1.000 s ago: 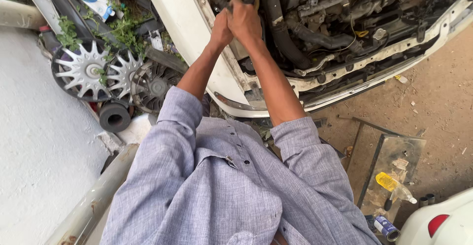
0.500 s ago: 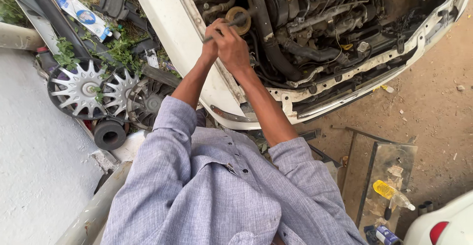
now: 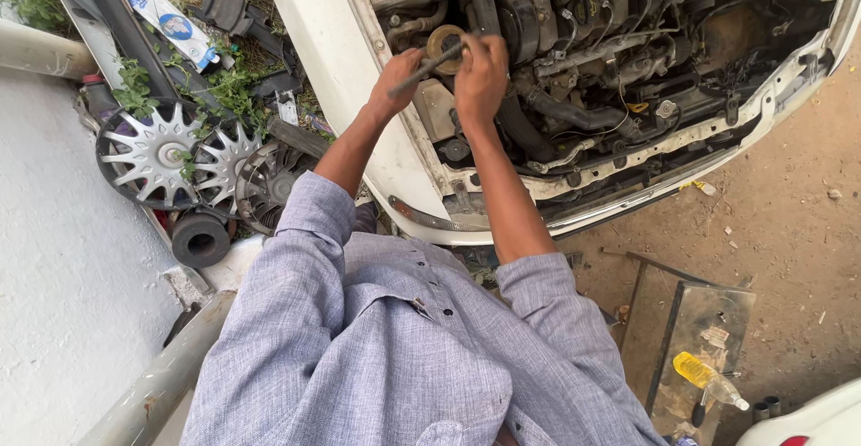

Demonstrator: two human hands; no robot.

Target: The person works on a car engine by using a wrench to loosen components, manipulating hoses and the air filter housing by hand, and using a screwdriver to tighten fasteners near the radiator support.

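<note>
Silver hubcaps [image 3: 170, 152] on weeds left, black rubber ring [image 3: 199, 238] near them; yellow bottle [image 3: 704, 377] on metal box [image 3: 708, 320] near right, dirt ground [image 3: 789, 222].

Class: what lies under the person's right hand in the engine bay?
Under the right hand sits a round brown pulley-like part, crossed by a thin metal rod that the left hand holds. Whatever lies beneath the palm is hidden.

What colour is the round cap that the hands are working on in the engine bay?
Tan-brown with a dark centre: the round cap, seen best in the head view.
</note>
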